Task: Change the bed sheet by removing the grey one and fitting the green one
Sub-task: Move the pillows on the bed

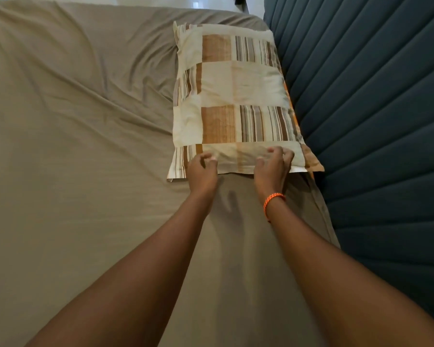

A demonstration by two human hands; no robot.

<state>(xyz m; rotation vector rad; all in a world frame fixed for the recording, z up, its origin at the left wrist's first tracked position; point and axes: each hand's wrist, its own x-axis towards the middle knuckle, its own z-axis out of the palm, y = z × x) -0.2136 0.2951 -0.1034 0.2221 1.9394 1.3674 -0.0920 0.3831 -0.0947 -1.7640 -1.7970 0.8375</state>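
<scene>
The grey sheet covers the whole mattress, creased toward the pillow. A cream pillow with brown striped patches lies on it along the right side, against the headboard. Both my arms reach forward to the pillow's near edge. My left hand sits at the near left part of that edge, fingers curled onto the cloth. My right hand, with an orange band on the wrist, grips the near right part, fingers curled into the pillowcase. No green sheet is in view.
A dark teal padded headboard with stitched ribs runs along the right edge of the bed. A pale wall or curtain shows beyond the far edge of the mattress.
</scene>
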